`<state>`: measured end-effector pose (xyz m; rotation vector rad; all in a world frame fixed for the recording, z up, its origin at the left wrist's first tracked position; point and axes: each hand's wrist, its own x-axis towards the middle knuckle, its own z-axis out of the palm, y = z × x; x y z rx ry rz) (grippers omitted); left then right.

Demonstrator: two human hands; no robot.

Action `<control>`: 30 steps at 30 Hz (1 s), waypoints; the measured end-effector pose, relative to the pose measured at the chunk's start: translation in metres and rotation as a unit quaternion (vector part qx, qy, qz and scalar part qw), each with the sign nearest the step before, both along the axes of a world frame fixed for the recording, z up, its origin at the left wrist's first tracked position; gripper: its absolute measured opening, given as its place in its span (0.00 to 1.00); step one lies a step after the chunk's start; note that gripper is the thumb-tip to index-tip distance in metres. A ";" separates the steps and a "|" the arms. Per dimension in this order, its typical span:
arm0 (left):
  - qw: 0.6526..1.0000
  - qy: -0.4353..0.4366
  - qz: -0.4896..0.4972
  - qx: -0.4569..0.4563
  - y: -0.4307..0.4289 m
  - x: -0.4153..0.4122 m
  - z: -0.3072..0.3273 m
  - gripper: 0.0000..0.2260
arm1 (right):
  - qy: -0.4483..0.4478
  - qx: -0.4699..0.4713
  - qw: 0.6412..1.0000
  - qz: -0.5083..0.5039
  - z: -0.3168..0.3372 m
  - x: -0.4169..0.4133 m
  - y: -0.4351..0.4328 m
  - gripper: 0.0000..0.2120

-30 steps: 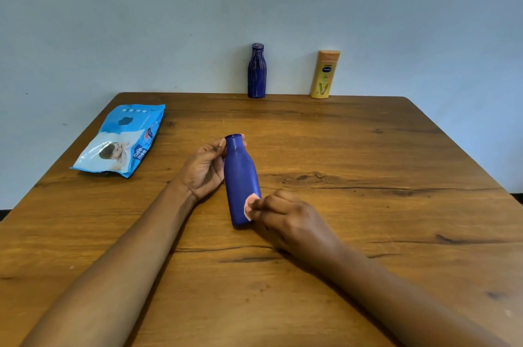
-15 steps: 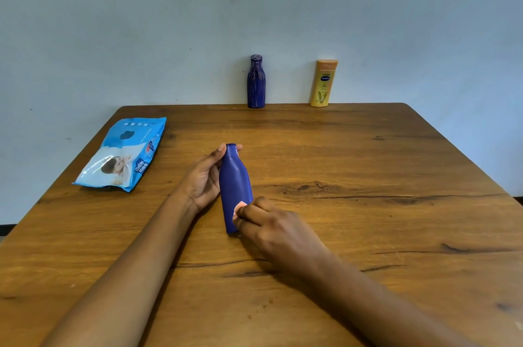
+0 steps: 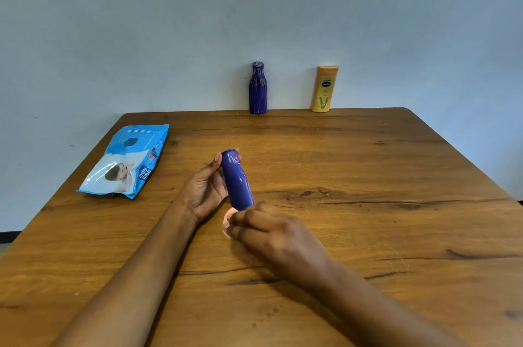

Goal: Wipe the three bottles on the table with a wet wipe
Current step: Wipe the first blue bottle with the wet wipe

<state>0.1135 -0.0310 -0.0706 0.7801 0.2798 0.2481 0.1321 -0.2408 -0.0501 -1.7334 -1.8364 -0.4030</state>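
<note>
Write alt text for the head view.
The left hand holds a blue bottle over a table; the right hand holds a pale wipe at its base. A streaked blue bottle and yellow bottle stand behind, a wipes pack at left.

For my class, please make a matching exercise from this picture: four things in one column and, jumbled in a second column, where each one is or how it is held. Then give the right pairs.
Things
1. plain blue bottle
2. yellow lotion bottle
3. wet wipes pack
4. pink wipe

Places
A. lies flat near the left edge of the table
B. pinched in the fingers of the right hand
C. stands upright at the far edge
D. gripped by the left hand

Pairs: 1-D, 2-C, 3-A, 4-B
</note>
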 end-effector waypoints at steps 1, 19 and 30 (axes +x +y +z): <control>1.000 -0.007 -0.010 -0.010 0.001 0.000 0.000 0.42 | 0.045 0.044 0.998 0.000 0.004 0.003 0.000 0.11; 0.996 -0.073 -0.050 -0.025 0.003 0.002 -0.006 0.19 | 0.091 -0.025 0.989 -0.113 0.028 0.044 0.039 0.12; 0.997 -0.069 -0.022 -0.019 -0.001 -0.003 0.000 0.14 | 0.087 -0.069 0.991 -0.075 0.034 0.046 0.036 0.12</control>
